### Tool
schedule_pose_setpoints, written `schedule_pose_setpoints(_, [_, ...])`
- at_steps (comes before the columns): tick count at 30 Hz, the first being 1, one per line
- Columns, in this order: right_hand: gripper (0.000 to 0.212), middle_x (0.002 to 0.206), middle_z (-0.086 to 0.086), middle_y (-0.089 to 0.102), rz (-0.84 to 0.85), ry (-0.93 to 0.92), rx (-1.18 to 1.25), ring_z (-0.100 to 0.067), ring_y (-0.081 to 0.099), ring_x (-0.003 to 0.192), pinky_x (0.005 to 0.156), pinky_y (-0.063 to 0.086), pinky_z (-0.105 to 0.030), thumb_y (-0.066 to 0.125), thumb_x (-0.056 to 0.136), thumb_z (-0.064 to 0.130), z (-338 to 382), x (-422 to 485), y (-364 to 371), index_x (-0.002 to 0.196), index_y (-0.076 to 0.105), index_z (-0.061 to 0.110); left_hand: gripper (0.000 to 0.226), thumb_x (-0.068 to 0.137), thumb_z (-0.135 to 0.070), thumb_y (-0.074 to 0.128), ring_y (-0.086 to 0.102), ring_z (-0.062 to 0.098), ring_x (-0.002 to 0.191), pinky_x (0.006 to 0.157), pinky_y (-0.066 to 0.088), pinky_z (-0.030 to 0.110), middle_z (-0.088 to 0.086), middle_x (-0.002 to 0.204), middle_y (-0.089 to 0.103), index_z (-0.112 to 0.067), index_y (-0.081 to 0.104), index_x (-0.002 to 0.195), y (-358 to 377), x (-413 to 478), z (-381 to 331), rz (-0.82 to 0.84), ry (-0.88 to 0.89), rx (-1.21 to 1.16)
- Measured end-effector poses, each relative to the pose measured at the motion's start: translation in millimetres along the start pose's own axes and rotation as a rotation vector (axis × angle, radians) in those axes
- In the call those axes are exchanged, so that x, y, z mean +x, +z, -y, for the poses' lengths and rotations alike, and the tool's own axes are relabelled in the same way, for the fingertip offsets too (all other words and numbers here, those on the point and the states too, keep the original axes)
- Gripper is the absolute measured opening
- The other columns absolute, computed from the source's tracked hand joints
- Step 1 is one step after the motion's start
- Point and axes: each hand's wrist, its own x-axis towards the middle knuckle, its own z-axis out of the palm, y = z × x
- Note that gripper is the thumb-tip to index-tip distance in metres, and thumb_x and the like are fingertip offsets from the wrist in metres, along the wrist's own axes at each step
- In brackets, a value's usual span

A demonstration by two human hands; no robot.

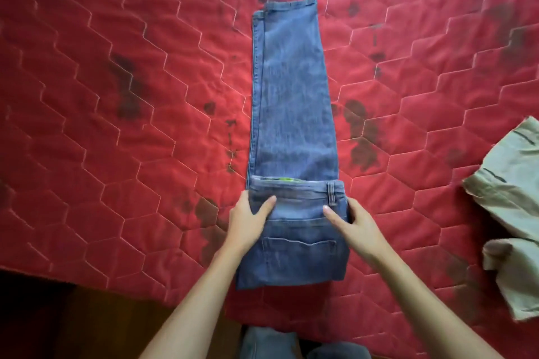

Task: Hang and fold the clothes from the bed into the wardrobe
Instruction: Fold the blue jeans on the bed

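Observation:
A pair of blue jeans (291,102) lies lengthwise on the red quilted bed (116,96), legs stacked and pointing away from me. The waist end is folded over onto the legs, back pocket facing up. My left hand (250,218) grips the left edge of that folded part, thumb on top and fingers wrapped around the side. My right hand (353,221) grips the right edge by the belt loop in the same way.
A beige folded garment (507,213) lies on the bed at the right edge of view. The bed's near edge runs along the lower left, with dark floor (58,320) beyond it. Dark stains mark the red cover.

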Motion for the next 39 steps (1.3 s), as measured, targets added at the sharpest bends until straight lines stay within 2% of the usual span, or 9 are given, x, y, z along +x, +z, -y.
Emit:
schedule_pose_setpoints(10, [0.078, 0.118, 0.004, 0.072, 0.210, 0.219, 0.063, -0.004, 0.068, 0.104, 0.087, 0.055, -0.022, 0.096, 0.056, 0.009, -69.2, -16.0, 8.6, 0.123, 0.059, 0.018, 0.049, 0.072, -0.066, 0.072, 0.073, 0.008, 0.090, 0.090, 0.056, 0.031, -0.010, 0.089, 0.078, -0.019, 0.075, 0.088, 8.1, -32.5, 86.2, 0.222, -0.364, -0.077])
schedule_pose_setpoints(15, [0.053, 0.095, 0.007, 0.077, 0.235, 0.188, -0.197, -0.011, 0.072, 0.096, 0.088, 0.056, -0.041, 0.078, 0.061, 0.062, -66.4, -14.7, 14.9, 0.094, 0.074, 0.021, 0.034, 0.090, -0.040, 0.068, 0.065, -0.003, 0.069, 0.064, 0.049, 0.012, -0.011, 0.071, 0.074, -0.008, 0.074, 0.079, 2.9, -52.8, 101.2, 0.254, -0.349, -0.049])
schedule_pose_setpoints(21, [0.062, 0.100, -0.019, 0.070, 0.045, 0.251, -0.545, -0.040, 0.059, 0.107, 0.091, 0.044, -0.040, 0.052, 0.085, 0.071, -80.9, -26.8, 41.3, 0.087, 0.069, 0.012, 0.059, 0.087, -0.065, 0.058, 0.067, 0.030, 0.087, 0.073, 0.047, 0.036, 0.010, 0.086, 0.074, -0.008, 0.068, 0.078, 27.9, -64.5, 115.3, 0.058, -0.312, 0.306])
schedule_pose_setpoints(24, [0.045, 0.102, -0.009, 0.062, -0.083, 0.188, -0.409, -0.027, 0.045, 0.120, 0.104, 0.037, -0.037, 0.059, 0.088, 0.059, -89.4, -49.4, 46.9, 0.091, 0.072, 0.016, 0.059, 0.086, -0.068, 0.054, 0.058, 0.028, 0.104, 0.085, 0.045, 0.033, 0.005, 0.105, 0.064, -0.012, 0.072, 0.083, 36.2, -81.4, 113.8, -0.089, -0.202, 0.434])
schedule_pose_setpoints(28, [0.028, 0.090, 0.011, 0.071, -0.126, 0.237, -0.077, -0.006, 0.065, 0.094, 0.080, 0.047, -0.030, 0.077, 0.080, 0.046, -86.1, -84.3, 36.9, 0.089, 0.067, 0.022, 0.048, 0.080, -0.064, 0.066, 0.044, 0.021, 0.122, 0.101, 0.032, 0.028, 0.000, 0.127, 0.050, -0.018, 0.076, 0.074, 30.3, -102.5, 118.6, -0.103, -0.151, 0.297])
schedule_pose_setpoints(31, [0.037, 0.101, 0.011, 0.070, -0.111, 0.303, -0.031, -0.005, 0.065, 0.092, 0.083, 0.047, -0.029, 0.078, 0.079, 0.047, -86.6, -96.6, 31.4, 0.105, 0.061, 0.027, 0.042, 0.083, -0.059, 0.068, 0.039, 0.025, 0.137, 0.113, 0.028, 0.033, 0.009, 0.146, 0.047, -0.018, 0.080, 0.084, 23.1, -111.6, 117.9, -0.079, -0.187, 0.320])
schedule_pose_setpoints(33, [0.046, 0.111, 0.011, 0.070, -0.071, 0.291, 0.018, -0.005, 0.065, 0.099, 0.095, 0.050, -0.033, 0.078, 0.078, 0.047, -89.1, -98.9, 29.4, 0.118, 0.058, 0.033, 0.040, 0.087, -0.056, 0.066, 0.048, 0.026, 0.132, 0.111, 0.033, 0.031, 0.014, 0.137, 0.058, -0.019, 0.078, 0.079, 18.7, -114.0, 112.4, 0.005, -0.282, 0.180])
schedule_pose_setpoints(36, [0.072, 0.131, 0.015, 0.061, 0.049, 0.203, 0.191, 0.001, 0.060, 0.116, 0.106, 0.047, -0.033, 0.078, 0.084, 0.025, -80.7, -105.4, 23.1, 0.142, 0.038, 0.042, 0.060, 0.080, -0.067, 0.064, 0.067, 0.030, 0.089, 0.087, 0.051, 0.039, 0.009, 0.078, 0.071, -0.010, 0.064, 0.063, 11.8, -115.1, 102.2, 0.016, -0.358, 0.108])
schedule_pose_setpoints(39, [0.103, 0.151, 0.015, 0.034, 0.122, 0.082, 0.154, 0.020, 0.044, 0.123, 0.099, 0.045, -0.014, 0.081, 0.080, 0.013, -68.5, -121.4, 12.3, 0.153, 0.017, 0.046, 0.034, 0.086, -0.047, 0.068, 0.066, 0.019, 0.105, 0.097, 0.049, 0.036, 0.000, 0.102, 0.073, -0.019, 0.069, 0.106, 5.1, -116.6, 95.0, -0.036, -0.241, 0.011])
